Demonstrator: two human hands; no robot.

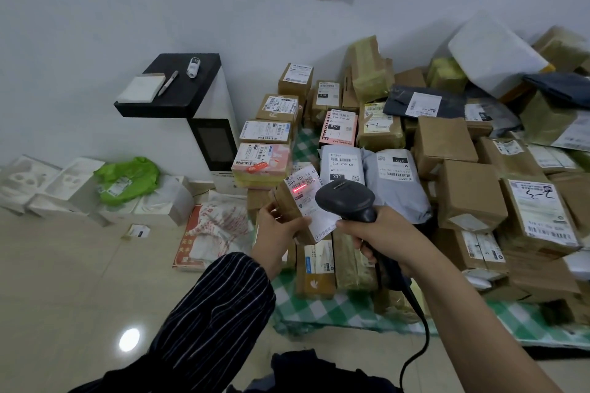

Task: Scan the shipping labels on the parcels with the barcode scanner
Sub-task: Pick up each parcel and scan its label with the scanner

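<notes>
The small parcel point(285, 201) is held up off the heap point(447, 143), its shipping label point(314, 201) tilted toward the red beam, which seems to cross the barcode. The left hand point(276, 228) grips the parcel. The right hand point(383, 233) clasps the barcode scanner point(346, 198), aimed close.

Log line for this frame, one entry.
left hand holds parcel | right hand grips scanner | red line on label | scan underway

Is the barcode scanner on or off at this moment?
On: a red line glows across the shipping label of the parcel that the left hand holds before the scanner.
</notes>
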